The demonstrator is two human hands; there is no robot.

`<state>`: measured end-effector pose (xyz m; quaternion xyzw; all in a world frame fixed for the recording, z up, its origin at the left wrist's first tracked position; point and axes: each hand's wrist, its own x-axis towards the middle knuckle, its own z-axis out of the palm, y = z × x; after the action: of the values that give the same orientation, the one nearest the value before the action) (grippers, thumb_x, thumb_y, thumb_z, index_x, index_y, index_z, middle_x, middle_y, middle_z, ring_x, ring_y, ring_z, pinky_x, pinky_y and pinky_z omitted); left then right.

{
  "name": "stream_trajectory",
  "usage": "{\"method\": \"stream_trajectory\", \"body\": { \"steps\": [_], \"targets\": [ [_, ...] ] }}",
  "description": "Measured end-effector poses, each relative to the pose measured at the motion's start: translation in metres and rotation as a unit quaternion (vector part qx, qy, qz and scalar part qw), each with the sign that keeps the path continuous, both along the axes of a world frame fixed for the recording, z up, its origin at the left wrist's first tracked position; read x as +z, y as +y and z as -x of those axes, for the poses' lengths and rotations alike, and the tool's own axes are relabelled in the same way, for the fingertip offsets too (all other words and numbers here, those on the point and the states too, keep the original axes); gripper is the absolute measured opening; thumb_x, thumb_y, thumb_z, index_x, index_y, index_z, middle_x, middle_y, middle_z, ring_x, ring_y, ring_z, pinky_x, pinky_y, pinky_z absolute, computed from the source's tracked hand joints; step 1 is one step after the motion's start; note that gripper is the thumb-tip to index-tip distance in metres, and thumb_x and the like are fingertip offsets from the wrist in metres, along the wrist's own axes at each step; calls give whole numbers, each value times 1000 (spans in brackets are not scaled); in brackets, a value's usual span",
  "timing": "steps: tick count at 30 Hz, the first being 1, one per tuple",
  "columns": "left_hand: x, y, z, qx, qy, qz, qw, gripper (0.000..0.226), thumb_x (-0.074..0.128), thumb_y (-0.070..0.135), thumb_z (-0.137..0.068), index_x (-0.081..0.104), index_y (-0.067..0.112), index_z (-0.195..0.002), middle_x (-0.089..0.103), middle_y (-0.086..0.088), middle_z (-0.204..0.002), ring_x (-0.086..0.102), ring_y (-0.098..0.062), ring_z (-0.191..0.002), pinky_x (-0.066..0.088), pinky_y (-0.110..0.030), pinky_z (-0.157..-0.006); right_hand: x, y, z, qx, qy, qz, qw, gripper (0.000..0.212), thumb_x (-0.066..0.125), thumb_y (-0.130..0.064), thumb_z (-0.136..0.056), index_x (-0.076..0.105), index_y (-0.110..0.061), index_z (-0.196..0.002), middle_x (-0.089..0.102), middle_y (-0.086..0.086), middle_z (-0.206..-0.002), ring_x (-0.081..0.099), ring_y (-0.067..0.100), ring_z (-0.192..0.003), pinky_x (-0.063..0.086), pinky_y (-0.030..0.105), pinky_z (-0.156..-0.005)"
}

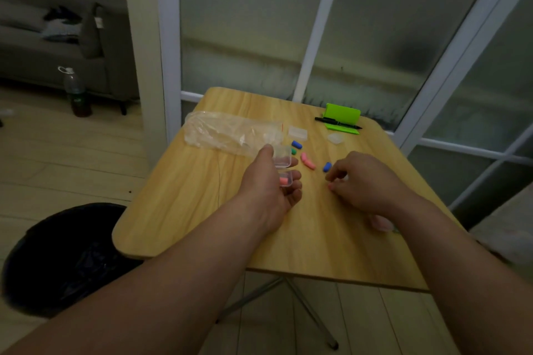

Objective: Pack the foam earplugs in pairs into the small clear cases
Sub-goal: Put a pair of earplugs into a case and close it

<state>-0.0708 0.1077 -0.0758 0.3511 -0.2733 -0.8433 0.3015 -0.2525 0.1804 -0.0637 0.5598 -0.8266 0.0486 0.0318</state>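
Observation:
My left hand (269,181) holds a small clear case (284,166) with its lid flipped up. A pink earplug (285,181) lies in the case's lower half. Loose on the wooden table (202,210) lie a pink earplug (308,160), a blue earplug (296,144), a green earplug (294,151) and a second blue earplug (327,166). My right hand (363,181) rests on the table just right of that blue one, fingers curled, nothing visible in them. Two more clear cases (297,132) (335,138) sit farther back.
A crumpled clear plastic bag (230,132) lies at the table's back left. A green stand (342,121) with a black pen (337,122) sits at the back right. A black-lined bin (66,256) stands on the floor left. A glass partition rises behind the table.

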Motion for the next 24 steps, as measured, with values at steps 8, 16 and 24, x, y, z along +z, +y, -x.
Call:
{"method": "stream_trajectory", "body": {
  "steps": [8,16,24],
  "targets": [
    [-1,0,0,-6,-1,6,1000,54,37,50,-108,68,5,-108,55,-7,-70,47,-14,-55,41,-27,-55,-5,-6,-2,49,0,17,999,9,67,-36,-101,73,-35,-107,57,-8,-107,50,13,-104,42,31,-83],
    [-4,-3,2,-27,9,10,1000,55,35,51,-109,67,6,-111,51,-7,-70,45,-14,-56,42,-26,-55,-9,-14,-20,66,-103,178,976,8,67,-32,-102,74,-26,-100,61,-6,-102,53,9,-96,38,22,-78],
    [-15,-3,21,-77,78,-10,994,65,27,56,-111,56,9,-146,68,-4,-71,62,-12,-51,54,-32,-65,-10,-13,-70,66,-232,267,933,13,69,-21,-99,67,-29,-88,59,-2,-104,58,4,-91,39,11,-78]
  ]
}}
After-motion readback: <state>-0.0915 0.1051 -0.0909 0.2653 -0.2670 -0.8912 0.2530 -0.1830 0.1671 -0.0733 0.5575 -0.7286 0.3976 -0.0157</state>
